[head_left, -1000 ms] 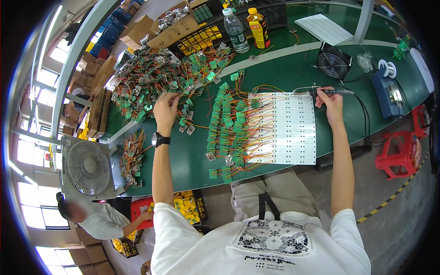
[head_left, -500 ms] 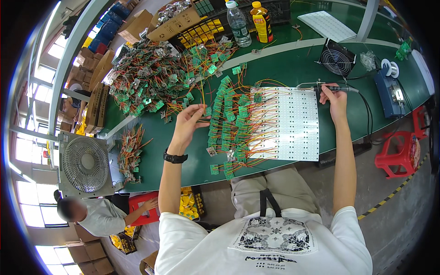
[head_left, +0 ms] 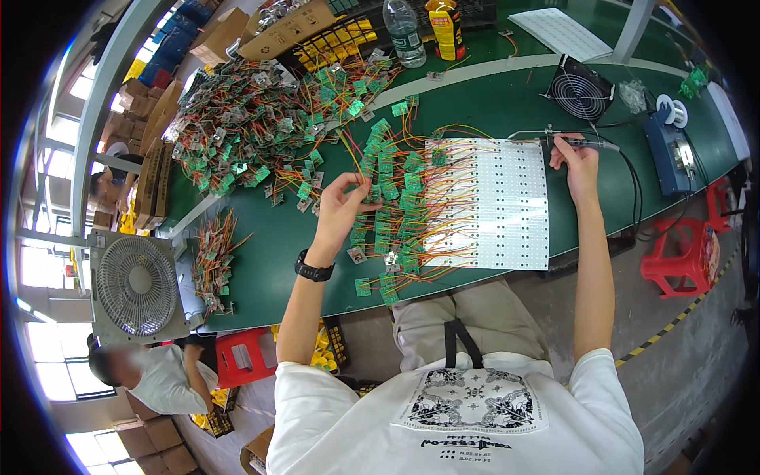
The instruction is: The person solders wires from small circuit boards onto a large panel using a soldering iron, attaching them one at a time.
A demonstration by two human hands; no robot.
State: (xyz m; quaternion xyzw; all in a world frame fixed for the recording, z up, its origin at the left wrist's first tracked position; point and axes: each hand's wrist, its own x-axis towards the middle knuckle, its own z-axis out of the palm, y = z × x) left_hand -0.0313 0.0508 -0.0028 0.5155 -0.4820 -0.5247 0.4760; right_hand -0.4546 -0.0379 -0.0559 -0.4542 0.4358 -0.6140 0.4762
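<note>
My left hand (head_left: pixel 342 212) is closed in a pinch on a small green circuit board with red and yellow wires (head_left: pixel 352 150) rising from it; the fingers mostly hide the board. Just right of it lie rows of green circuit boards (head_left: pixel 385 162), their wires running onto a white perforated panel (head_left: pixel 513 206). My right hand (head_left: pixel 576 168) grips the dark handle of a soldering iron (head_left: pixel 592 143) at the panel's upper right corner. The iron's tip is hard to make out.
A big heap of wired boards (head_left: pixel 245 127) fills the back left, with a smaller bundle (head_left: pixel 214 261) nearer. Behind stand a water bottle (head_left: pixel 405 36) and yellow bottle (head_left: pixel 446 32). A small black fan (head_left: pixel 582 95) and blue soldering station (head_left: pixel 671 158) sit right. Another person (head_left: pixel 162 376) sits lower left.
My left hand has moved right, toward the rows of boards, with its board and wires. The right hand stays on the soldering iron. The other person's arm has drawn back from the red stool.
</note>
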